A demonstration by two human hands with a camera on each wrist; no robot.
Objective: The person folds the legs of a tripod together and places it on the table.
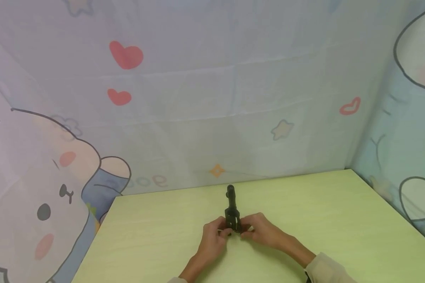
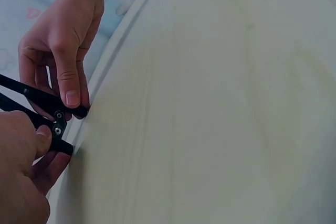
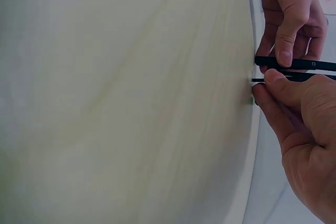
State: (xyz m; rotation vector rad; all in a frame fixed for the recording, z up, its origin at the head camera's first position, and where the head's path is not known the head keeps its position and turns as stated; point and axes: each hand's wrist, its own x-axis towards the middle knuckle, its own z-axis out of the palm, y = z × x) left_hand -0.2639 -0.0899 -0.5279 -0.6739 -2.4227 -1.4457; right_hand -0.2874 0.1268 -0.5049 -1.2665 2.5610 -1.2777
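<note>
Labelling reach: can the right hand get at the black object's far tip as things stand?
Probably yes. The right hand grips the black object nearer the person, and nothing visible blocks the far tip; it would likely need to let go first.

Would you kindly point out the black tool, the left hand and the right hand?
Black tool [image 1: 232,212], head view: middle of its length.
Left hand [image 1: 211,238], head view: back of the hand.
Right hand [image 1: 264,230], head view: back of the hand.

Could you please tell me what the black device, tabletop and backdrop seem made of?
Black device: perhaps matte plastic or coated metal, by its even dark surface; screws glint like metal. Tabletop: smooth, faintly streaked, perhaps laminate. Backdrop: likely thin matte fabric, given its creases.
</note>
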